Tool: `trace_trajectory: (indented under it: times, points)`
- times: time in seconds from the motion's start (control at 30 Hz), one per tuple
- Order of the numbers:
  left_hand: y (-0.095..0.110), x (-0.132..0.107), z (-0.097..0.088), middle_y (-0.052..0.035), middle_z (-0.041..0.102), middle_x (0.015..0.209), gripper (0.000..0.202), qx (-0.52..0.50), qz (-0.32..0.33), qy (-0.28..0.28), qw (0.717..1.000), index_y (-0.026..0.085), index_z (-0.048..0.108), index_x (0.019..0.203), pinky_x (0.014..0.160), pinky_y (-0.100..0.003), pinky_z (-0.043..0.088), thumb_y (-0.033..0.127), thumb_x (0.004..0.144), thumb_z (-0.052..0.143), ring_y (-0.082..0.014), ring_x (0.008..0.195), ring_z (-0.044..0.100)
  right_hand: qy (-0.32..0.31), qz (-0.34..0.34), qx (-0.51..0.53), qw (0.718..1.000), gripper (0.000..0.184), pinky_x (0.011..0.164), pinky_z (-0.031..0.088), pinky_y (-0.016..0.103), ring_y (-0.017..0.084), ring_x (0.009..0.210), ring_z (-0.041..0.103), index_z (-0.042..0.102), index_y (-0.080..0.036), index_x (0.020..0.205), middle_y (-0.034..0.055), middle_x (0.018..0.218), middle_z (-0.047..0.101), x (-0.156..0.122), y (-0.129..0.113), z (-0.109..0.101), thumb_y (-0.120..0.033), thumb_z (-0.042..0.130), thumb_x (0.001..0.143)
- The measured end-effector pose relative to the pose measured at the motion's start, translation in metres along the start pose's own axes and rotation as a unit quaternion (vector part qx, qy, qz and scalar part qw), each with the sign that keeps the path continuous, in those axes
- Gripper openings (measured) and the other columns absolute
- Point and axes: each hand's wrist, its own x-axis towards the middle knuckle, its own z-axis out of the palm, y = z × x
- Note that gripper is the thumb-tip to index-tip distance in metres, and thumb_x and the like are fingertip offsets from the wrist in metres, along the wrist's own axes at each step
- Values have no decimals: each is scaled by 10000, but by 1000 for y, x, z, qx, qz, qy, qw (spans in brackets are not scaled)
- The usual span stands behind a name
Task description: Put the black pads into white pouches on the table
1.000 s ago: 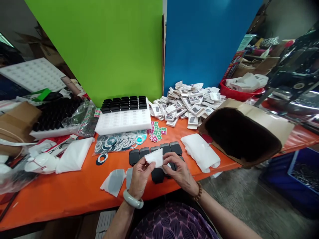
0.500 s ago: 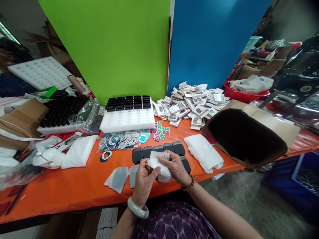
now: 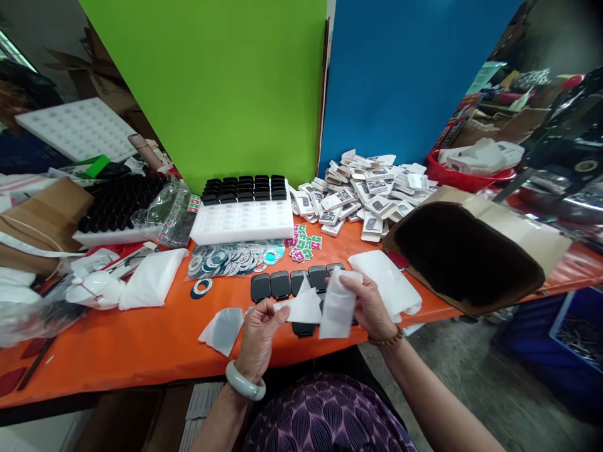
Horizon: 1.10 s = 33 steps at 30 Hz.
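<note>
My left hand point(image 3: 257, 338) pinches one corner of a thin white sheet point(image 3: 305, 306), which tapers toward the fingers. Between the thumb and fingers of my right hand point(image 3: 374, 307) hangs a translucent white sleeve point(image 3: 337, 309), held a little apart from the sheet. Whether these are foam bags or plain wrapping I cannot tell. Below and behind them, flat black cases point(image 3: 260, 287) lie in rows, some hidden by the white pieces. Left of my left hand a grey rectangular piece point(image 3: 225, 331) shows through a white wrapper. A stack of white wrapping point(image 3: 389, 282) lies behind my right hand.
A white foam tray point(image 3: 240, 223) holds black pieces. Bagged ring stickers point(image 3: 226, 260) and green and pink labels point(image 3: 304, 242) lie before it. Small white boxes point(image 3: 372, 188) are heaped at the back. An open carton point(image 3: 551, 245) stands right; a blue crate point(image 3: 532, 358) is below.
My hands were together around crumpled white wrapping. They have moved apart, the right one going right, and each now holds a separate white piece.
</note>
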Motion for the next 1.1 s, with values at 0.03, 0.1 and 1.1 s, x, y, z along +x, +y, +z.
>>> trace_trajectory:
  times: [0.03, 0.1, 1.1]
  points:
    - [3, 0, 0, 70, 439, 557, 387, -21, -10, -14, 1000, 182, 461, 555, 577, -182, 375, 351, 602, 806, -68, 561, 395, 0, 14, 6, 1000, 290, 529, 443, 237, 129, 578, 547, 669, -158, 845, 31, 718, 661, 0, -7, -6, -326, 777, 635]
    - [7, -1, -1, 68, 470, 574, 355, -52, -22, -37, 998, 179, 483, 574, 599, -182, 389, 313, 606, 810, -69, 579, 423, -13, 18, -5, 1000, 253, 432, 348, 185, 69, 482, 460, 653, -168, 836, 11, 736, 656, -2, -18, -14, -254, 770, 629]
    - [-5, -14, -18, -44, 701, 909, 242, 197, 148, 9, 969, 198, 631, 649, 755, -261, 443, 358, 828, 594, -171, 824, 595, -232, 74, -166, 956, 362, 457, 210, 221, 63, 467, 285, 511, -178, 680, -70, 529, 395, -29, 25, 28, -488, 669, 779]
